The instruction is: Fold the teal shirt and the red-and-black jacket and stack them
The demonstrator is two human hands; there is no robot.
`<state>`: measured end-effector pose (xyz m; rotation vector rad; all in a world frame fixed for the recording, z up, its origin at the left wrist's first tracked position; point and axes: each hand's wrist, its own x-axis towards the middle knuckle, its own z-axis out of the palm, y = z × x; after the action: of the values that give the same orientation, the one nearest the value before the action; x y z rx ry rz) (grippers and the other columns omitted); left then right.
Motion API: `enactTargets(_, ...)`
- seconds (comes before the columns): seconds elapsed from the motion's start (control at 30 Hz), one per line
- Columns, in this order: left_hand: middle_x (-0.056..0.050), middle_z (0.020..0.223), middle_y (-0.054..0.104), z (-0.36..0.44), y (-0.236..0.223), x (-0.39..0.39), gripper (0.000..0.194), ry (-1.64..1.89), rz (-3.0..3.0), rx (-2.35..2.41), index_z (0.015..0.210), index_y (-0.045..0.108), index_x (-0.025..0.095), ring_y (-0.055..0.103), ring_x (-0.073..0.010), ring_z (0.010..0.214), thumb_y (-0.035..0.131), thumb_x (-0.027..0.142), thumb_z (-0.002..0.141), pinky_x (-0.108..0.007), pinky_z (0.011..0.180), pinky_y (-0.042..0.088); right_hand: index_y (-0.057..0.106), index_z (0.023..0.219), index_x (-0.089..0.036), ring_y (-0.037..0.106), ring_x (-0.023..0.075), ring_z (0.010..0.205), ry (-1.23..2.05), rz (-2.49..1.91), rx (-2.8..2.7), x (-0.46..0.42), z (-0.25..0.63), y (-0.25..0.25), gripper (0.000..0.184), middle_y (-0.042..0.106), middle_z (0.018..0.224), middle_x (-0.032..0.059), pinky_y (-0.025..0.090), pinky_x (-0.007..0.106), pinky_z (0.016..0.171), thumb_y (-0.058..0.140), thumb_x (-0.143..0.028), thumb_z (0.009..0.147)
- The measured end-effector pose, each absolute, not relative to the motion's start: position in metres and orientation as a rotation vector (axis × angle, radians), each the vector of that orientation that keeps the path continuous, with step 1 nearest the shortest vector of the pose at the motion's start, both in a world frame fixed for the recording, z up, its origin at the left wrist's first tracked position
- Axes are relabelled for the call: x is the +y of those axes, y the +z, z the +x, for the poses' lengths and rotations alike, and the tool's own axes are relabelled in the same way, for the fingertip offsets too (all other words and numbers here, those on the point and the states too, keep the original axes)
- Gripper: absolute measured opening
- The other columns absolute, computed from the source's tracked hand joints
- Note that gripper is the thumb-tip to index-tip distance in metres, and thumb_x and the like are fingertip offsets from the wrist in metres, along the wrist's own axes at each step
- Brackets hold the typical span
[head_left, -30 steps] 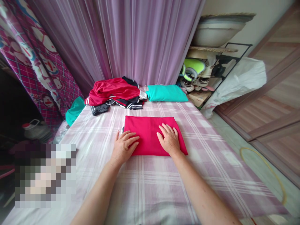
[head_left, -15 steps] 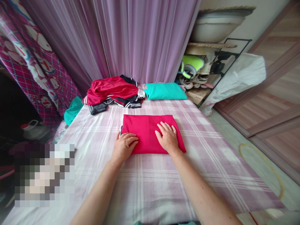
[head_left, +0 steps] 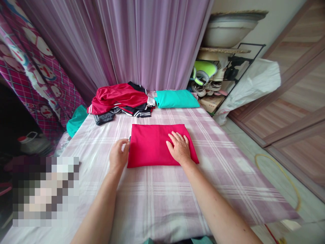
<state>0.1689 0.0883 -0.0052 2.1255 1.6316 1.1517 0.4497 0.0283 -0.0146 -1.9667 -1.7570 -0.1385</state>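
Observation:
A folded red cloth [head_left: 158, 145] lies flat in the middle of the plaid bed sheet [head_left: 162, 200]. My right hand [head_left: 179, 147] rests palm down on its right half, fingers spread and holding nothing. My left hand [head_left: 118, 155] is off the cloth, just beside its left edge, with the fingers loosely curled and empty. A small dark edge of fabric [head_left: 129, 142] shows at the cloth's left side, close to my left fingertips.
Behind the cloth lie a heap of red and black clothing [head_left: 119, 100] and a folded teal cloth [head_left: 176, 99]. Another teal cloth [head_left: 77, 120] hangs at the bed's left edge. A shoe rack [head_left: 205, 79] and white bag [head_left: 250, 88] stand beyond the right side.
My left hand has lifted off the red cloth and moved left to beside its edge. My right hand stays on the cloth.

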Motion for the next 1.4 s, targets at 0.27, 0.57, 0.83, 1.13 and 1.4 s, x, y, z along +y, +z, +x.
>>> enactTargets(0.27,-0.030,0.152,0.038,0.126,-0.014,0.099,0.067,1.089,2.001,2.210,0.140,0.046,0.004,0.032,-0.0406,0.143,0.053,0.044,0.086,-0.059,0.114,0.029,0.063,0.131,-0.022,0.046,0.0263,0.134,-0.148,-1.959,-1.756,0.028,0.450,-0.015,0.043,0.057,0.143,0.0102,0.022,0.050,0.115,0.043,-0.037,0.097)
enactTargets(0.57,-0.008,0.110,0.076,0.186,0.011,0.072,0.043,1.156,2.412,1.687,0.134,0.056,0.021,0.065,-0.0211,0.112,0.034,0.029,0.098,-0.047,0.113,0.035,0.062,0.131,-0.020,0.046,0.0261,0.135,-0.148,-1.997,-1.759,0.029,0.448,-0.013,0.042,0.056,0.144,0.0096,0.022,0.050,0.116,0.045,-0.036,0.097)
enactTargets(0.83,-0.010,0.152,0.047,0.231,-0.014,0.062,0.057,0.617,2.698,1.491,0.146,0.049,0.024,0.037,-0.0335,0.143,0.043,0.051,0.096,-0.057,0.116,0.030,0.061,0.134,-0.021,0.045,0.0272,0.136,-0.110,-2.020,-1.767,0.029,0.447,-0.008,0.042,0.054,0.146,0.0102,0.022,0.052,0.116,0.045,-0.036,0.097)
enactTargets(1.13,-0.008,0.153,0.047,0.225,-0.022,0.070,0.058,0.610,2.636,1.524,0.146,0.049,0.026,0.038,-0.0331,0.143,0.046,0.053,0.094,-0.054,0.115,0.033,0.049,0.145,-0.030,0.032,0.0269,0.145,0.085,-1.984,-2.030,0.063,0.426,0.027,0.052,0.042,0.156,0.0081,0.017,0.057,0.117,0.039,-0.051,0.099)
enactTargets(1.4,-0.008,0.151,0.049,0.224,-0.013,0.071,0.053,0.511,2.583,1.562,0.142,0.053,0.027,0.041,-0.0324,0.141,0.048,0.049,0.094,-0.055,0.114,0.035,0.037,0.152,-0.028,0.033,0.0218,0.145,0.296,-2.404,-1.602,0.067,0.505,-0.001,0.054,0.033,0.160,0.0087,0.026,0.049,0.115,0.029,-0.044,0.101)
